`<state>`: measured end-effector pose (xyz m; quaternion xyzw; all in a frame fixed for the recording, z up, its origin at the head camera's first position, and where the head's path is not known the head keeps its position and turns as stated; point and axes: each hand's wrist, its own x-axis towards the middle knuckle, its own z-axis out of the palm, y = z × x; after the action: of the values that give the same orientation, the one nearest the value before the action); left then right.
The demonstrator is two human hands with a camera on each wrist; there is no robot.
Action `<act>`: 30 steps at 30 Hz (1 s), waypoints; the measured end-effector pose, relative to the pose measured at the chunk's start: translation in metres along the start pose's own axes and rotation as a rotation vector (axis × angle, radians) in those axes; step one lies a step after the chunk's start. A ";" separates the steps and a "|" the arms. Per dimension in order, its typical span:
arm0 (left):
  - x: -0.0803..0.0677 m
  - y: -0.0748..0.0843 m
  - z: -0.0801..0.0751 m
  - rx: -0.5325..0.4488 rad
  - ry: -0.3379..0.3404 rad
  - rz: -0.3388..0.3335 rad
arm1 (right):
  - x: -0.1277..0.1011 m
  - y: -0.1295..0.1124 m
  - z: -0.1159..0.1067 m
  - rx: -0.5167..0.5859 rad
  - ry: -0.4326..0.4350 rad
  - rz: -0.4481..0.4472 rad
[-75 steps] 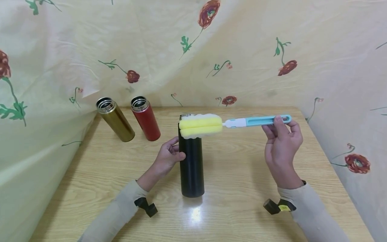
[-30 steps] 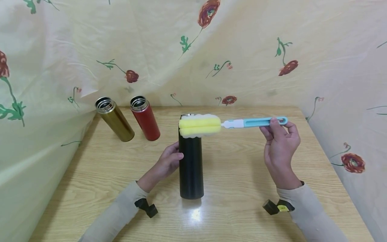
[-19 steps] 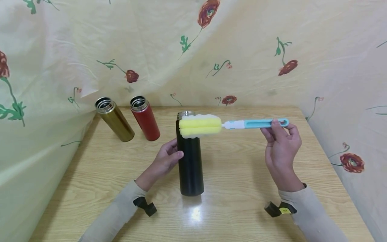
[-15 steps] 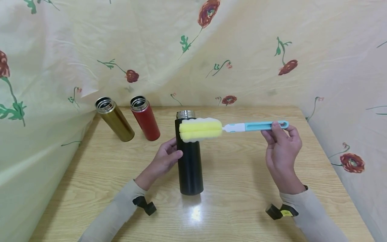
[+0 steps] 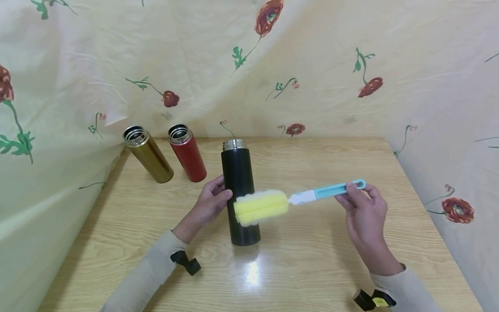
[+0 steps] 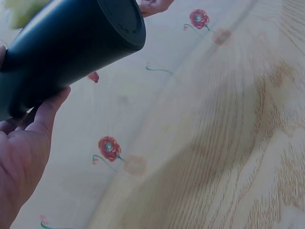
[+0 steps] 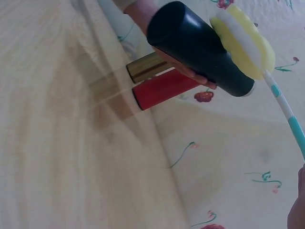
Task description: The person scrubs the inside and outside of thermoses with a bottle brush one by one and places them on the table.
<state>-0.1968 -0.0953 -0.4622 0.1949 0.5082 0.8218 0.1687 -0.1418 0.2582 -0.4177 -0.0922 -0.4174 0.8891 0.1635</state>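
My left hand (image 5: 208, 206) grips a black thermos bottle (image 5: 235, 171) by its side, thumb on the near face and fingers behind. The bottle is lidless, its steel neck uppermost, and in the left wrist view its base (image 6: 127, 21) hangs above the table. My right hand (image 5: 366, 212) pinches the end of a blue-and-white handle (image 5: 329, 190). That handle belongs to a bottle brush with a yellow-and-white sponge head (image 5: 261, 208). The sponge overlaps the bottle's lower front in the head view. In the right wrist view the sponge (image 7: 245, 40) lies alongside the bottle.
A gold bottle (image 5: 150, 156) and a red bottle (image 5: 189, 154), both without lids, stand at the back left of the wooden table (image 5: 312, 264). A floral cloth (image 5: 195, 56) hangs behind and along both sides.
The brush has swung down from near the bottle's top to its lower front, my right hand lowering with it. The black bottle has shifted slightly up and left, baring its steel neck.
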 end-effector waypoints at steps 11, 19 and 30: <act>0.001 -0.001 0.000 -0.006 -0.001 0.012 | -0.019 0.004 -0.016 -0.051 -0.146 -0.012; 0.000 -0.002 -0.001 0.044 -0.018 0.004 | -0.016 0.002 -0.015 -0.012 -0.218 -0.048; -0.001 -0.003 -0.002 0.038 -0.017 -0.027 | 0.005 -0.004 0.005 0.048 -0.125 -0.110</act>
<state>-0.1961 -0.0960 -0.4657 0.1981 0.5250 0.8078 0.1805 -0.1471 0.2595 -0.4116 -0.0095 -0.4096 0.8927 0.1876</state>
